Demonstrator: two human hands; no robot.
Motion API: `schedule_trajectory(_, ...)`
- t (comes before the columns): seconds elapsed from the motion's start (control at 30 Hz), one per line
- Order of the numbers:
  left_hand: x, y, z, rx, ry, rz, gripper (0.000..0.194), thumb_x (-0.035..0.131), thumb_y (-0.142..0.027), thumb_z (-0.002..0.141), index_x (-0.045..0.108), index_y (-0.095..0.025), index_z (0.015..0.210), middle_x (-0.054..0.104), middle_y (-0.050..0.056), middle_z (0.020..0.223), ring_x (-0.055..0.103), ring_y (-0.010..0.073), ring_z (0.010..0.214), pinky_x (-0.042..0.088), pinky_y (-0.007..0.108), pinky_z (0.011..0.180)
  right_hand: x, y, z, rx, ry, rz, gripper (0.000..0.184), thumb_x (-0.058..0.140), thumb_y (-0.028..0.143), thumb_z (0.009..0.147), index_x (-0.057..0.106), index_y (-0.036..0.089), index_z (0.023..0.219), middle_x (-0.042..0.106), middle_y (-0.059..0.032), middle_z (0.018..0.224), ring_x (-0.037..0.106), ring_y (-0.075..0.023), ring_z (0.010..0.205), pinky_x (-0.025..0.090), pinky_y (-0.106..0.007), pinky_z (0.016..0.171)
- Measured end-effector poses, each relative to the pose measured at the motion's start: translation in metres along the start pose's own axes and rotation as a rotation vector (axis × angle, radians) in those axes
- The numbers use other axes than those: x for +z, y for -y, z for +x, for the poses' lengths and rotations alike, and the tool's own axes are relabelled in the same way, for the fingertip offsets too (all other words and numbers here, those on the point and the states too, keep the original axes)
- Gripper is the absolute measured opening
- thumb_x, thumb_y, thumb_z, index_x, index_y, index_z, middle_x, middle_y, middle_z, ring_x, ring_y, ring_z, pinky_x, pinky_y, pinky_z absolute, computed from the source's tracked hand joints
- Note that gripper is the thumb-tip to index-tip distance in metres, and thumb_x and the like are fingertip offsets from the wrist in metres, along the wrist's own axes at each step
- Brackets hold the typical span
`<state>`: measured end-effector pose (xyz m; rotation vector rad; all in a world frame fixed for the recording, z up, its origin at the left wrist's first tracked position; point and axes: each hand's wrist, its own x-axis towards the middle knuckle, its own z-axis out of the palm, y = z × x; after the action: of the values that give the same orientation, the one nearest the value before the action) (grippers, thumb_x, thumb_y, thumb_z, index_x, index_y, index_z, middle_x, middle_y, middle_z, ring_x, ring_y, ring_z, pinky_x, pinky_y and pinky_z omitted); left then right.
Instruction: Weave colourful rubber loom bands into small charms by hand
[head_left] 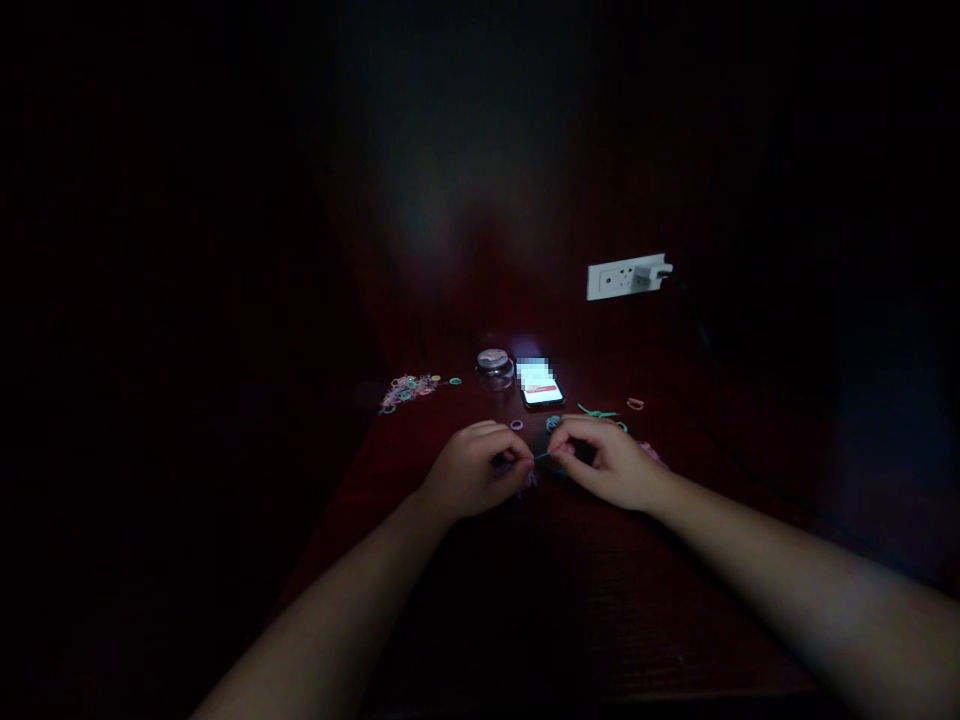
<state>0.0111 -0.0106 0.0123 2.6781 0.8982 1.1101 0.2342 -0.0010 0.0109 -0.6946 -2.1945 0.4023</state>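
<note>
A thin teal strand (541, 456), perhaps part of an elastic band, stretches across the short gap between my two hands. My left hand (476, 470) pinches one end with thumb and forefinger. The other end is pinched the same way by my right hand (611, 465). Just below the fingertips lies a small purple tangle (529, 480), partly hidden by my left hand. A pale purple ring (517, 425) and a small teal bundle (553, 424) rest on the table beyond the fingers.
A heap of coloured rings (409, 392) lies at the left. A lidded clear jar (495, 374) stands near a lit phone (543, 388). At right are a green strip (597, 411), a pink ring (635, 404) and a wall socket (622, 279) with a plugged-in cable. The surroundings are very dark.
</note>
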Motion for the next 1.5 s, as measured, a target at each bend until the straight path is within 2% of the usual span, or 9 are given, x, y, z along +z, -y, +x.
schedule_trajectory(0.37, -0.0012, -0.0016, 0.0008, -0.002, -0.008, -0.012, 0.005, 0.061, -0.021, 0.082, 0.065, -0.02, 0.081, 0.064, 0.0, 0.073, 0.057, 0.0138, 0.07, 0.047, 0.029, 0.07, 0.0009, -0.0007, -0.0004, 0.012, -0.015, 0.021, 0.008, 0.057, 0.019, 0.084, 0.061, 0.017, 0.077, 0.057, -0.0013, 0.071, 0.053, -0.0142, 0.067, 0.042, -0.028, 0.066)
schedule_trajectory(0.87, -0.0026, -0.0014, 0.0014, 0.004, -0.008, -0.002, 0.004, 0.061, -0.021, 0.082, 0.066, -0.02, 0.083, 0.064, -0.001, 0.074, 0.057, 0.0127, 0.071, 0.047, 0.03, 0.074, 0.0005, 0.0015, 0.0003, -0.011, -0.006, 0.045, 0.007, 0.057, 0.017, 0.083, 0.063, 0.016, 0.078, 0.057, -0.0014, 0.07, 0.052, -0.0131, 0.065, 0.043, -0.027, 0.064)
schedule_trajectory(1.1, -0.0024, -0.0018, 0.0015, 0.002, -0.015, -0.003, 0.004, 0.062, -0.02, 0.081, 0.066, -0.019, 0.081, 0.064, -0.001, 0.073, 0.056, 0.0125, 0.07, 0.046, 0.028, 0.07, 0.0011, -0.0002, 0.0002, -0.006, 0.001, 0.048, 0.007, 0.057, 0.016, 0.083, 0.062, 0.016, 0.078, 0.057, -0.0011, 0.071, 0.052, -0.0129, 0.067, 0.043, -0.027, 0.065)
schedule_trajectory(1.5, -0.003, -0.002, 0.0019, -0.009, -0.007, -0.001, 0.005, 0.061, -0.022, 0.083, 0.066, -0.019, 0.082, 0.063, 0.0, 0.073, 0.056, 0.0131, 0.07, 0.047, 0.029, 0.071, -0.0004, 0.001, 0.0005, 0.016, 0.018, 0.058, 0.011, 0.055, 0.019, 0.085, 0.061, 0.015, 0.077, 0.056, -0.0016, 0.07, 0.051, -0.0132, 0.066, 0.041, -0.027, 0.064)
